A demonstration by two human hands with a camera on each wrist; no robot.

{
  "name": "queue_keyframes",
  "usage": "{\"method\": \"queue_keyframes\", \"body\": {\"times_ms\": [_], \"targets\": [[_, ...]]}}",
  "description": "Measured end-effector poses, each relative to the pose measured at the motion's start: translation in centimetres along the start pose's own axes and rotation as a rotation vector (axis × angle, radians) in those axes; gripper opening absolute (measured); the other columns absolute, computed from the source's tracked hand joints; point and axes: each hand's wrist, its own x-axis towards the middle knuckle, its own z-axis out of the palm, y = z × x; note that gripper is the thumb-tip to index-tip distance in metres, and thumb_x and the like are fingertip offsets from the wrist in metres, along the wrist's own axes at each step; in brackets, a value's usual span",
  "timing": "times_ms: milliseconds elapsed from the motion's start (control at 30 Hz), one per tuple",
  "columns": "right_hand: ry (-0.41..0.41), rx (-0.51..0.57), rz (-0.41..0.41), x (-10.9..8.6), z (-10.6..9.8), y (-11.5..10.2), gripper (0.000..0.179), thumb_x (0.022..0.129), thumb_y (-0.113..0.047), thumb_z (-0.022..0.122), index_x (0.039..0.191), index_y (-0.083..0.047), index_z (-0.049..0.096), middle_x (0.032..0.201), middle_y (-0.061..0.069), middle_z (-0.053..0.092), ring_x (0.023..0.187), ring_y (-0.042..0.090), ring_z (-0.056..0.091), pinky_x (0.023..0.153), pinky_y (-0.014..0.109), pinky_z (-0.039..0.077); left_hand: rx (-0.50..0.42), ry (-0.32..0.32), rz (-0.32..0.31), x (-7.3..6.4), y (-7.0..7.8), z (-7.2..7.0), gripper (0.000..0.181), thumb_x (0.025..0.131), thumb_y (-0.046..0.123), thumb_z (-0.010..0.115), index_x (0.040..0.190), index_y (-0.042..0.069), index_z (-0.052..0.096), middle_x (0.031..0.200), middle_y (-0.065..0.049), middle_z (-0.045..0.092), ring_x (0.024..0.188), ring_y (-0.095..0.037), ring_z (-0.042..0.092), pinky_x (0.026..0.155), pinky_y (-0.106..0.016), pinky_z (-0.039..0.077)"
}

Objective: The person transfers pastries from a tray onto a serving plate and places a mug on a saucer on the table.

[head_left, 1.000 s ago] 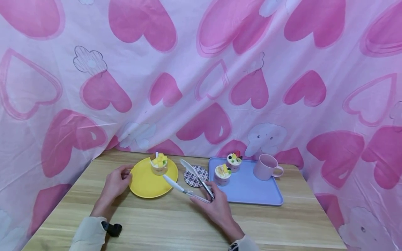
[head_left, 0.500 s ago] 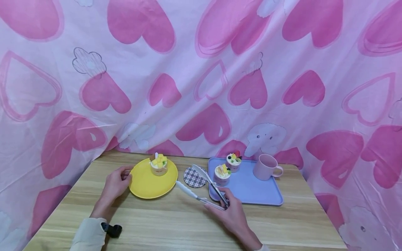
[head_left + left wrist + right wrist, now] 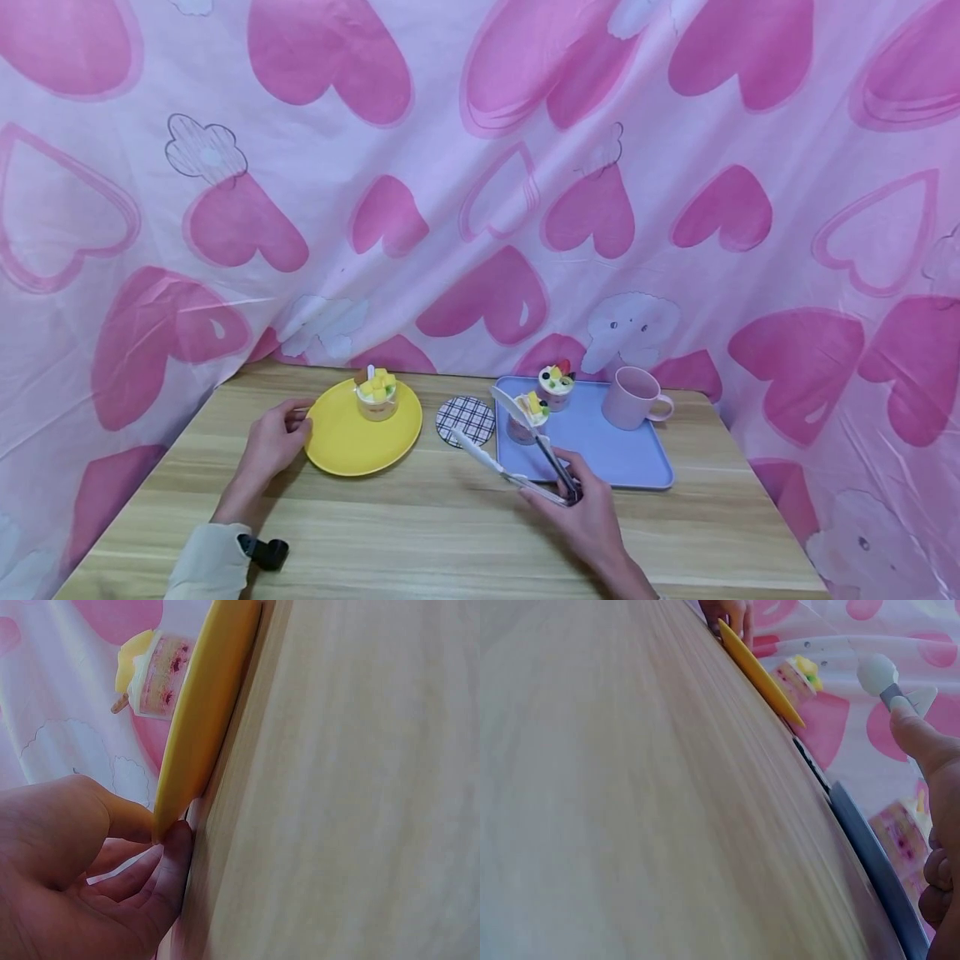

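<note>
In the head view my left hand [image 3: 272, 442] is at the left rim of a yellow plate [image 3: 352, 454]. The left wrist view shows the thumb on top of the rim and fingers [image 3: 174, 855] beneath, pinching it. A dessert cup [image 3: 377, 402] topped with yellow fruit cubes stands on the plate. My right hand [image 3: 585, 508] holds white-tipped metal tongs [image 3: 480, 454], their arms spread with nothing between them. The tongs' upper arm overlaps the nearer dessert cup [image 3: 522, 431] on a blue tray [image 3: 626, 467]. Behind it stands another dessert cup [image 3: 557, 387] with a strawberry.
A pink mug [image 3: 632, 400] stands at the tray's back right. Between plate and tray lies a round plaid coaster [image 3: 463, 421]. A pink heart-patterned cloth [image 3: 450, 192] hangs behind the wooden table [image 3: 390, 533].
My right hand has moved right with the tongs, from near the plate and coaster to the tray's left side. The left hand stays at the plate's rim.
</note>
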Motion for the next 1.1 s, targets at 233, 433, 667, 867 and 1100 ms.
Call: {"method": "queue_keyframes", "body": {"times_ms": [233, 433, 667, 867, 1100], "targets": [[0.081, 0.004, -0.067, 0.4, -1.1, 1.2, 0.069, 0.072, -0.039, 0.103, 0.133, -0.031, 0.07, 0.075, -0.005, 0.058, 0.066, 0.006, 0.051, 0.056, 0.022, 0.041, 0.002, 0.006, 0.016, 0.0, 0.0, 0.0, 0.039, 0.104, 0.007, 0.062, 0.141, -0.005, 0.065, 0.121, -0.027, 0.076, 0.109, -0.035, 0.073, 0.075, -0.013, 0.051], [0.111, 0.0, -0.032, 0.7, -1.7, 1.9, 0.071, 0.071, -0.039, 0.103, 0.134, -0.032, 0.07, 0.076, -0.005, 0.057, 0.066, 0.007, 0.051, 0.055, 0.024, 0.041, 0.002, -0.002, 0.012, -0.1, 0.1, 0.0, 0.04, 0.104, 0.008, 0.062, 0.142, -0.004, 0.065, 0.122, -0.027, 0.075, 0.109, -0.035, 0.072, 0.08, -0.025, 0.06], [0.145, -0.068, 0.02, 1.0, -2.3, 2.5, 0.073, 0.071, -0.047, 0.102, 0.135, -0.032, 0.069, 0.077, -0.005, 0.058, 0.069, 0.011, 0.052, 0.057, 0.024, 0.04, 0.003, 0.003, 0.014, -0.1, 0.0, 0.0, 0.039, 0.104, 0.008, 0.062, 0.141, -0.004, 0.065, 0.122, -0.027, 0.075, 0.109, -0.035, 0.073, 0.081, -0.027, 0.061], [0.149, -0.127, 0.066, 1.4, -2.5, 3.0, 0.074, 0.071, -0.051, 0.101, 0.134, -0.029, 0.069, 0.076, -0.005, 0.058, 0.07, 0.01, 0.053, 0.06, 0.023, 0.04, 0.004, 0.001, 0.013, -0.1, -0.1, 0.0, 0.039, 0.104, 0.008, 0.062, 0.141, -0.004, 0.065, 0.122, -0.027, 0.076, 0.109, -0.035, 0.073, 0.076, -0.015, 0.053], [0.144, -0.193, 0.086, 1.6, -2.4, 3.6, 0.075, 0.069, -0.056, 0.1, 0.131, -0.025, 0.072, 0.073, -0.004, 0.057, 0.069, 0.011, 0.052, 0.063, 0.023, 0.039, 0.015, 0.002, 0.018, 0.0, 0.1, 0.0, 0.04, 0.104, 0.008, 0.062, 0.142, -0.005, 0.065, 0.123, -0.027, 0.075, 0.109, -0.036, 0.073, 0.081, -0.024, 0.058]]}}
